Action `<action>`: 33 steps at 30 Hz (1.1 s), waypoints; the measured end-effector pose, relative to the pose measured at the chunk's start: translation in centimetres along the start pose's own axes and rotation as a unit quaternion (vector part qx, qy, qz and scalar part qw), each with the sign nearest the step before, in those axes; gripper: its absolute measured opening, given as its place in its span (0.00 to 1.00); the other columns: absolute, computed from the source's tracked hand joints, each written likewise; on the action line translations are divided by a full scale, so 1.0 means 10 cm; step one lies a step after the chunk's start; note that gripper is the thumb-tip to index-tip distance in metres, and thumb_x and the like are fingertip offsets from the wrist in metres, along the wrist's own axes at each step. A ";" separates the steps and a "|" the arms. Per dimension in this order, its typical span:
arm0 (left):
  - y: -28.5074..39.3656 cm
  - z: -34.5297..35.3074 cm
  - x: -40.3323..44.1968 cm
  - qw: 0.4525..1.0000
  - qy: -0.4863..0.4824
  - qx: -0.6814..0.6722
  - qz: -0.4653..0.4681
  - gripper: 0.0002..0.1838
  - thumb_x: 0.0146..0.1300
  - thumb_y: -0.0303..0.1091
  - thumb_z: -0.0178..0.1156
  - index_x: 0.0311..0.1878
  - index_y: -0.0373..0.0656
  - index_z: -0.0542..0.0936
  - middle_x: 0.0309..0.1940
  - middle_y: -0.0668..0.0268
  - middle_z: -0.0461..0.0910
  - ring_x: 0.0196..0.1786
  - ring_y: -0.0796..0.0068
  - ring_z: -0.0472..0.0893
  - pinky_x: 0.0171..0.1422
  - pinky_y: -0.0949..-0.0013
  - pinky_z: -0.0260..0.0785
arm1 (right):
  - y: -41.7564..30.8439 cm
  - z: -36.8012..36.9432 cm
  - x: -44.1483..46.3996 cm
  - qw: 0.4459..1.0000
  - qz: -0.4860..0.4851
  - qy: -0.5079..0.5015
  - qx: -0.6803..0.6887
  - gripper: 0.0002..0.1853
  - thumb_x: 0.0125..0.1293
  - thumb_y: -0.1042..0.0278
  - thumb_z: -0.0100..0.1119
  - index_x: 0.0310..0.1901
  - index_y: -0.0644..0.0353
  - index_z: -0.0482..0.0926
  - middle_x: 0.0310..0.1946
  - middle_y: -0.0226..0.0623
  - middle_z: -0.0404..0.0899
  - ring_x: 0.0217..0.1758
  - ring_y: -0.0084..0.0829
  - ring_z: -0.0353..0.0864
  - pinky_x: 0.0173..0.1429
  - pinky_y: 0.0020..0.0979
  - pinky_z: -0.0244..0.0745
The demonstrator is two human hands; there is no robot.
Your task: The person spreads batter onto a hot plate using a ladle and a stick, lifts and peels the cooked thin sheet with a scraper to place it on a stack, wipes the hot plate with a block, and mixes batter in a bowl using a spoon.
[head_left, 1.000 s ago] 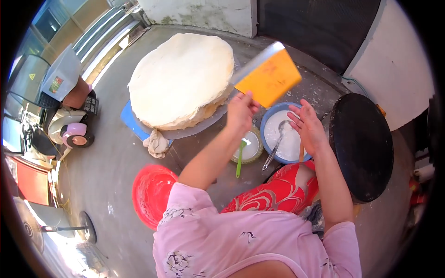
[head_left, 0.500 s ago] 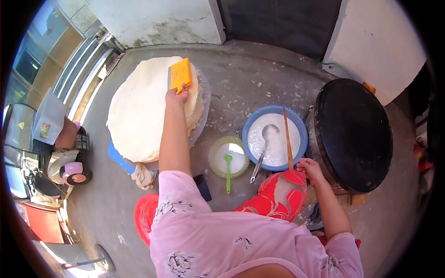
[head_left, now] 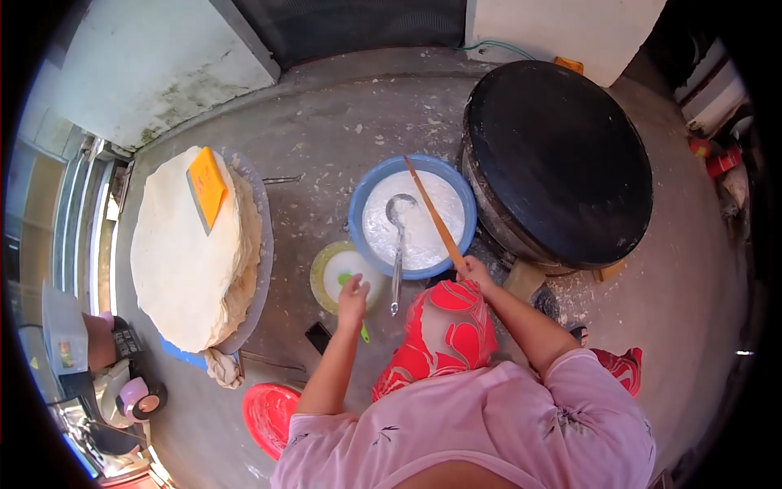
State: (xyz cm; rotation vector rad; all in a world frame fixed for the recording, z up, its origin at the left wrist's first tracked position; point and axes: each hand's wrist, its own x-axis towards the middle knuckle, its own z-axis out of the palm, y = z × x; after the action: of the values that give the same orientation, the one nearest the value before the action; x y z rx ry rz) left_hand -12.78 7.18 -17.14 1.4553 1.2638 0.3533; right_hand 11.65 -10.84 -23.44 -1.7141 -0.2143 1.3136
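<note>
Frame centre: right hand (head_left: 476, 275) closed on tapered brown wooden stick (head_left: 437, 218). Left hand (head_left: 353, 301) part-curled over slender green utensil (head_left: 365, 333); grip unclear.

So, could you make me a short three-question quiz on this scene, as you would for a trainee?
1. True or false: the scraper lies on the pale stack.
2. Which holds the stick: A) the left hand, B) the right hand, C) neither?
3. Fill in: the ladle has its head in the ____ bowl.

Key: 1. True. 2. B. 3. Blue.
</note>
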 end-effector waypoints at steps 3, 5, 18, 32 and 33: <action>-0.14 0.36 -0.18 0.970 0.032 0.229 -0.070 0.29 0.54 0.35 0.57 0.60 0.41 0.64 0.56 0.54 0.64 0.56 0.61 0.67 0.58 0.64 0.60 | -0.57 -0.14 -0.41 0.955 -0.135 0.107 -0.241 0.10 0.59 0.62 0.52 0.37 0.59 0.75 0.24 0.41 0.77 0.30 0.38 0.78 0.35 0.39 0.70; -0.34 0.40 -0.26 0.877 0.086 0.459 -0.115 0.37 0.52 0.36 0.57 0.66 0.50 0.54 0.63 0.51 0.50 0.62 0.47 0.58 0.61 0.52 0.57 | -1.11 -0.20 -0.78 0.898 -0.178 0.100 -0.390 0.11 0.57 0.61 0.53 0.38 0.55 0.76 0.27 0.42 0.78 0.33 0.41 0.78 0.37 0.39 0.71; -0.84 0.01 -0.57 0.975 0.148 0.151 -0.071 0.12 0.59 0.32 0.51 0.35 0.31 0.76 0.19 0.54 0.77 0.28 0.62 0.79 0.36 0.63 0.68 | -2.03 1.08 -0.39 0.600 -0.252 -0.143 -0.746 0.08 0.51 0.70 0.53 0.31 0.61 0.81 0.31 0.45 0.79 0.35 0.41 0.80 0.37 0.36 0.75; -1.36 0.22 -0.31 0.941 0.217 0.256 -0.045 0.16 0.59 0.41 0.50 0.41 0.38 0.77 0.31 0.47 0.76 0.36 0.50 0.77 0.44 0.56 0.67 | -1.84 0.17 -0.70 0.768 -0.252 -0.075 -0.584 0.14 0.52 0.59 0.55 0.41 0.48 0.80 0.33 0.39 0.79 0.38 0.40 0.78 0.42 0.38 0.73; -1.18 0.28 -0.38 0.865 0.274 0.417 0.045 0.17 0.60 0.42 0.50 0.44 0.39 0.76 0.31 0.49 0.77 0.35 0.51 0.77 0.45 0.57 0.68 | -1.80 0.07 -0.78 0.771 -0.249 -0.069 -0.581 0.14 0.52 0.59 0.55 0.41 0.48 0.80 0.33 0.39 0.79 0.38 0.40 0.78 0.42 0.38 0.73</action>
State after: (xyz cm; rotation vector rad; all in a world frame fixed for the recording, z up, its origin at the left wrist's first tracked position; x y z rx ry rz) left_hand -17.89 0.32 -26.50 2.2514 1.9574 0.3024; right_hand 14.65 -5.40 -4.86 -2.2467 -1.7475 0.8780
